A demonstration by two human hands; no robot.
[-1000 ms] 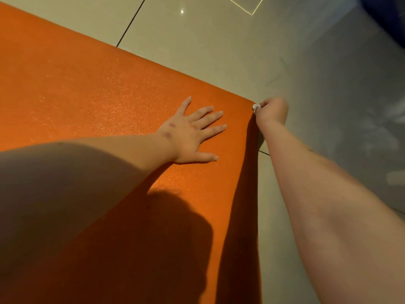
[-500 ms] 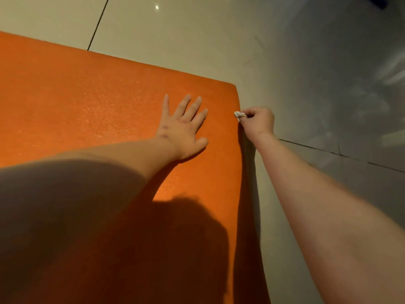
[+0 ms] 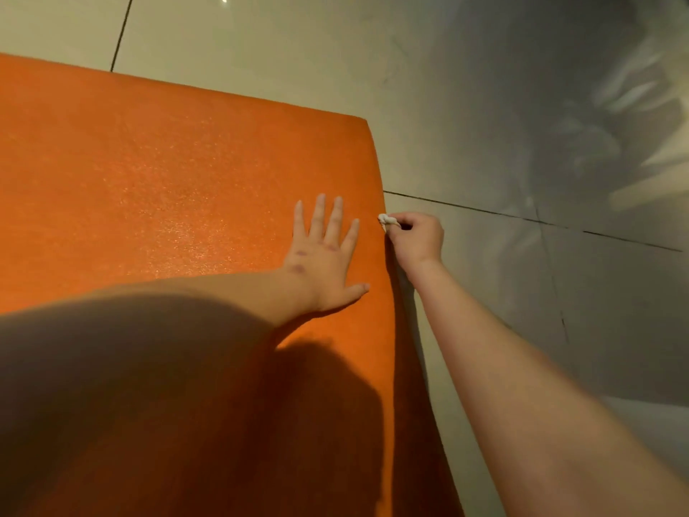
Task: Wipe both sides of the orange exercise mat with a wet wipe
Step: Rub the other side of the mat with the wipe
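The orange exercise mat lies flat on a tiled floor and fills the left of the view. My left hand rests palm down on it near the right edge, fingers straight and spread. My right hand is just off that edge, fingers curled, pinching a small balled-up white wet wipe against the mat's right side edge. The mat's near part lies in my shadow.
Pale glossy floor tiles with dark grout lines surround the mat beyond its far edge and to its right. A faint reflection shows on the tiles at the right.
My right hand has slid the wipe along the mat's right edge from the far corner toward me. My left hand has shifted nearer along the mat with it, its fingers now pointing away from me.
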